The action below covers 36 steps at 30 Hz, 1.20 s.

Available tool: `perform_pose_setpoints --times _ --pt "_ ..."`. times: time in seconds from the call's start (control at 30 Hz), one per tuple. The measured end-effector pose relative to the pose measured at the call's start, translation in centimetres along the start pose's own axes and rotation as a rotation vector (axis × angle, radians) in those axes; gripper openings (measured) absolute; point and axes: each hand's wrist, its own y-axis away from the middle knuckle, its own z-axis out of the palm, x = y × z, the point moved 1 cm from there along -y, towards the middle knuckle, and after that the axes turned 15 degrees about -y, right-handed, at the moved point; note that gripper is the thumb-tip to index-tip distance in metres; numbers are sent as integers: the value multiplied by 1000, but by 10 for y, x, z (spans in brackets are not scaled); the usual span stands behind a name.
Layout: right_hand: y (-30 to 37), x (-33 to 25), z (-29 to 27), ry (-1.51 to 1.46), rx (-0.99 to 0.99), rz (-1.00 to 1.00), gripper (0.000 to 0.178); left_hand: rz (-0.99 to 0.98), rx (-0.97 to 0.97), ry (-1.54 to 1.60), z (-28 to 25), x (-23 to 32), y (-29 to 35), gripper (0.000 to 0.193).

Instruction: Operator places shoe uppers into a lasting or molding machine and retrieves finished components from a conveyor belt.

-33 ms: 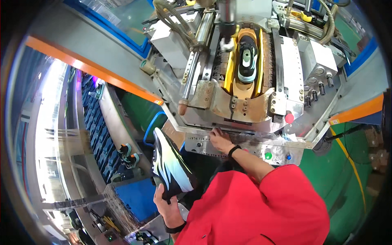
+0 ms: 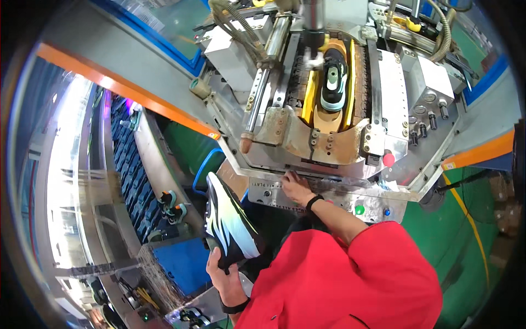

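My left hand (image 2: 226,277), low in the view, grips a sneaker (image 2: 233,223) by its heel end. The sneaker is black, white and light blue with yellow-green lines, and its toe points up and away. My right hand (image 2: 296,188) rests on the front control panel (image 2: 267,192) of the machine, its fingers bent forward at the panel's upper edge. What lies under the fingertips is hidden. Beyond it, a black and pale blue shoe (image 2: 333,79) sits in the machine's brown cradle (image 2: 327,122), between two yellow side pads (image 2: 309,101).
A vertical press rod (image 2: 314,33) stands beside the cradled shoe. Green and blue buttons (image 2: 360,210) and a red knob (image 2: 388,159) are at the front right. A curved conveyor (image 2: 159,164) with several shoes runs along the left. Orange-edged frame beams (image 2: 126,90) flank the machine.
The press rod and the shoe in the cradle appear slightly further right. Both my hands and the held sneaker stay practically where they were.
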Motion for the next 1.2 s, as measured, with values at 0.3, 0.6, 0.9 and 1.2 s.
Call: perform_pose_setpoints --times 0.3,0.6,0.9,1.2 --pt "-2 27 -7 -89 69 -84 18 365 139 -737 -9 17 53 58" --pt "-39 38 12 -225 -136 -44 26 -427 540 598 -98 -91 99 25" --pt "-142 -373 53 -722 -353 -512 15 -650 1117 666 -261 -227 163 13" --pt "-83 -837 200 -302 -514 -1505 28 -354 1523 632 -515 -376 154 16"
